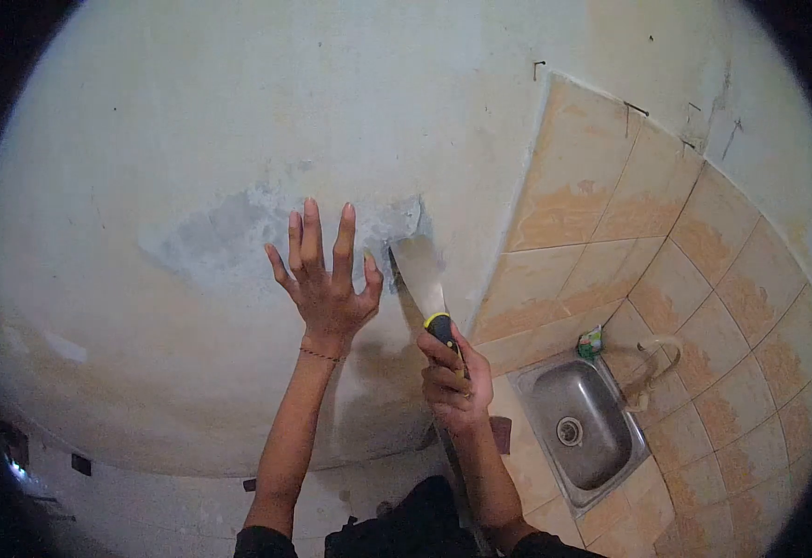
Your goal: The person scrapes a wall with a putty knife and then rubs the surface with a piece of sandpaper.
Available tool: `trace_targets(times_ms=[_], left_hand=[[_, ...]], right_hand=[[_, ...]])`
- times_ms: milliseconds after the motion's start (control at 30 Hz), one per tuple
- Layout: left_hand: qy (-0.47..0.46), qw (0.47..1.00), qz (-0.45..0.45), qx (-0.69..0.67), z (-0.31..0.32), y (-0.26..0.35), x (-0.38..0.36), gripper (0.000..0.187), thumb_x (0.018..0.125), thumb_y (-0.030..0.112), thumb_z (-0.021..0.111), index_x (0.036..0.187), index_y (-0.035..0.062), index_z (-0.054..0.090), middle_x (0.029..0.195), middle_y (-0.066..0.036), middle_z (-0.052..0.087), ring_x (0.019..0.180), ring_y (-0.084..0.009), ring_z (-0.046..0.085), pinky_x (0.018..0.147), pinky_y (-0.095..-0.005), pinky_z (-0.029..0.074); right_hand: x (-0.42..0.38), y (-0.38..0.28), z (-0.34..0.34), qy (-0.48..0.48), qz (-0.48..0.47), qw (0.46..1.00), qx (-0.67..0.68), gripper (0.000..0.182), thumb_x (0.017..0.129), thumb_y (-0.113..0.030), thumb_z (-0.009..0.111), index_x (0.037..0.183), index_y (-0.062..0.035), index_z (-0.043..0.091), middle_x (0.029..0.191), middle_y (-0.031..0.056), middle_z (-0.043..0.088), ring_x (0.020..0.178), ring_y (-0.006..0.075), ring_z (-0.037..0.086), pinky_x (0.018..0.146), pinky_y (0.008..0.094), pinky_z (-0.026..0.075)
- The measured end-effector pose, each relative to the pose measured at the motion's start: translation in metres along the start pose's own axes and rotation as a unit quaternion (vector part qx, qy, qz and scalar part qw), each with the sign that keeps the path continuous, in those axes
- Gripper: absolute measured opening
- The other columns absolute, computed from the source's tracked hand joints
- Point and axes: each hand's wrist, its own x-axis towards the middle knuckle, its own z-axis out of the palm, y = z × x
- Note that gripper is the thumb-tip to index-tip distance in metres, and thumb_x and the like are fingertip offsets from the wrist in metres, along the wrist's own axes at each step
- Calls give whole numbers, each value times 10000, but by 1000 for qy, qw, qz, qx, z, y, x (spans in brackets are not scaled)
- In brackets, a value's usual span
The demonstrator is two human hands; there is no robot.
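Note:
My left hand (330, 288) rests against the wall (192, 112) with its fingers spread, holding nothing. It lies over a grey patch (225, 232) where the paint is gone. To its right, my right hand (452, 377) grips the black and yellow handle of a putty knife (422, 274). The broad metal blade points up and touches or nearly touches the wall at the right end of the bare patch. A loose-looking flake of paint (404, 219) shows just above the blade.
Beige and orange tiles (573, 195) cover the wall at the right. Below them a steel sink (581, 423) is set in a tiled counter, with a tap (643, 377) and a green packet (590, 342) beside it. Several nails stick out above the tiles.

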Motion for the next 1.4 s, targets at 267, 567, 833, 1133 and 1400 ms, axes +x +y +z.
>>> trace_targets(times_ms=[267,567,833,1133,1400], left_hand=[[8,1000,5,2,3,-1,0,618,862,362,514,1470,253,473,1550,-109,366,1463,-267,277,1222,-535,29],[12,1000,4,3,5,0,1,636,852,361,524,1476,256,461,1559,-119,354,1465,-281,270,1219,-539,20],[24,1000,5,-10,8,-1,0,646,831,337,525,1467,235,474,1565,-134,351,1466,-292,271,1223,-526,9],[30,999,8,7,11,-2,1,643,835,354,507,1466,230,476,1559,-151,358,1467,-294,273,1222,-523,2],[24,1000,12,-3,9,-1,0,658,816,339,528,1463,226,481,1566,-157,347,1468,-306,269,1218,-526,-9]], right_hand=[[4,5,-4,-59,11,998,25,302,1088,-287,319,939,-26,343,791,37,362,429,70,384,266,180,360],[5,14,14,-38,-9,998,39,283,1086,-276,301,941,-37,346,756,29,354,418,74,386,267,186,338],[2,10,19,-35,14,995,93,268,1083,-252,317,942,-28,352,770,31,354,423,62,372,263,190,316],[3,3,17,-10,9,998,68,292,1085,-253,306,938,-6,357,776,35,358,424,62,388,252,192,332],[6,1,17,-38,13,997,64,290,1083,-256,302,986,10,367,781,44,356,413,67,392,248,191,346]])
